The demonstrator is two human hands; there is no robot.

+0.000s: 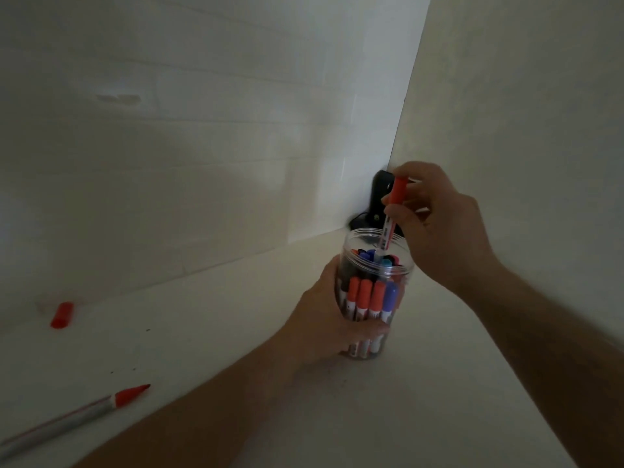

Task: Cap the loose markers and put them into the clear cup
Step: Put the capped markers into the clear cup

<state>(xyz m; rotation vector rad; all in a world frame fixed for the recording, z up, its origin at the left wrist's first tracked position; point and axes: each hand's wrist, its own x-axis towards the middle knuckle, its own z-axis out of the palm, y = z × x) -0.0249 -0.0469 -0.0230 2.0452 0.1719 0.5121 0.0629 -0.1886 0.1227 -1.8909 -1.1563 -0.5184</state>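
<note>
A clear cup (398, 265) stands on the white surface near the corner, packed with several capped markers in red, blue and dark colours. My left hand (324, 319) grips the cup's side. My right hand (439, 228) pinches a red-capped marker (391, 214) by its upper part, cap up, its lower end dipping through the cup's mouth. An uncapped red marker (77, 417) lies at the lower left, tip pointing right. A loose red cap (61, 315) lies at the left by the wall.
White walls meet in a corner just behind the cup. A black clamp-like object (479, 201) sits in that corner, partly hidden by my right hand. The white surface (371, 417) stretches toward me.
</note>
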